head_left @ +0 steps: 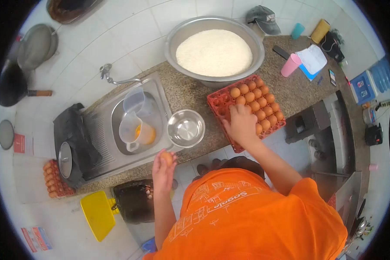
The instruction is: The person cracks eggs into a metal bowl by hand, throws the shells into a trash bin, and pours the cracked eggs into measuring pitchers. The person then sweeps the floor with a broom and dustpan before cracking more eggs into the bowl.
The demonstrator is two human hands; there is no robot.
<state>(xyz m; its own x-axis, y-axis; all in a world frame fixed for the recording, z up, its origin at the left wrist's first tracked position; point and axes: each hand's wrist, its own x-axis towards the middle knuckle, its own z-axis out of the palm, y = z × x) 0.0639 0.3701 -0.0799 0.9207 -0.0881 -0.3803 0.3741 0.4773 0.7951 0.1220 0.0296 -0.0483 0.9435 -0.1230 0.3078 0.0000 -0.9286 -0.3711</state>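
Work partly complete; clock directions refer to the centre of the view. Done: the translucent plastic measuring jug [126, 128] at 9 o'clock, standing in the stainless-steel sink [161, 93], contains an orange-yellow mass [147, 135], apparently yolk. Sockets along the 9 o'clock side of the square red egg tray [221, 111] hold no eggs, and pale fragments [149, 193], probably shell, lie in the black bin [128, 204] at 7 o'clock. Remaining: most of the tray, at 2 o'clock, carries whole brown eggs [263, 102]; a second red tray [67, 187], at 8 o'clock, is also loaded. The left hand [162, 173], at 7 o'clock, is partly closed, its digits grasping a single smooth brown egg [167, 158] near the round shiny metal bowl [186, 128]. The right hand [242, 125] lies over the tray, fingers bent among the eggs; its fingertips are partly hidden, so whether it grips one cannot be told.
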